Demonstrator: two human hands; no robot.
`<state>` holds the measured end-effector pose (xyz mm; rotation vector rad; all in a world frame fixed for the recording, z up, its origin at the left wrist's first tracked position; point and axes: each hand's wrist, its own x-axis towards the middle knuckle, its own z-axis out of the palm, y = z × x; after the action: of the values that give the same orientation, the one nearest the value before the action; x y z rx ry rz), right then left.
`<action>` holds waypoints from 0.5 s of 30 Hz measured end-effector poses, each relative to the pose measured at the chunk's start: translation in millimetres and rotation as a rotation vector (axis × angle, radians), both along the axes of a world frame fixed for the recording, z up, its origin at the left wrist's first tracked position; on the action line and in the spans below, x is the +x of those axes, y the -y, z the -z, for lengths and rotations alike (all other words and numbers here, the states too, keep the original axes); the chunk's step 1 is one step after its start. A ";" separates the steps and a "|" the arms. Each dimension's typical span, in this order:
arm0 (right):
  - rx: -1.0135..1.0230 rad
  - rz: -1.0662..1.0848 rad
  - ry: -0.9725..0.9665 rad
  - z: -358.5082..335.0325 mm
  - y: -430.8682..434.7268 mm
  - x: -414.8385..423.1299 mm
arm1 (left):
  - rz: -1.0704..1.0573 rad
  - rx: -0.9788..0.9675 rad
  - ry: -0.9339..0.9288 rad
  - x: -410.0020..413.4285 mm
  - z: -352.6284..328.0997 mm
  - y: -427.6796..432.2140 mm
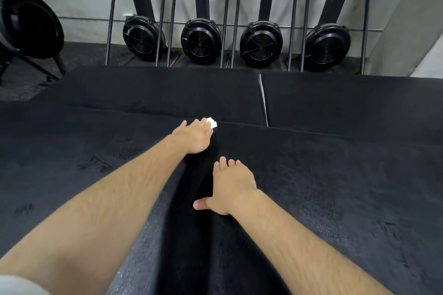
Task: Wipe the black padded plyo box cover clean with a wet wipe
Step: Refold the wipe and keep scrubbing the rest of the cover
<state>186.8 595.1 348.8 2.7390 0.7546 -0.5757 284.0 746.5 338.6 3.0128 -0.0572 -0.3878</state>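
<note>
Cover lies right in front and low, filling the whole near view. Left hand is out at its far edge, fingers fairly flat, pressing the wipe down with just a white corner poking out; right hand lies flat on the cover, fingers straight, holding nothing. Looks soft and kinda grippy to me, so I'd not grab it, just brace with a palm and keep the wipe pinned flat.

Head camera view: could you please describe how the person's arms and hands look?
The left hand and right hand wear no gloves, rings or watch, and both forearms are bare. A pale grey sleeve edge shows on the left arm.
</note>
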 end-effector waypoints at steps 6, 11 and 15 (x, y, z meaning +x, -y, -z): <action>0.315 -0.028 0.176 -10.3 13.4 28.0 | -0.013 -0.010 -0.063 10.6 -3.3 -18.5; 0.291 0.134 0.268 -7.4 47.4 115.1 | -0.094 0.217 -0.100 34.5 -11.0 -3.2; 0.186 0.226 0.094 -2.4 51.3 160.4 | -0.095 0.247 -0.082 47.9 -7.3 -3.5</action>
<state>347.2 543.8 351.1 3.0237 0.5023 -0.4364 331.9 750.0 345.9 3.2202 0.1517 -0.5462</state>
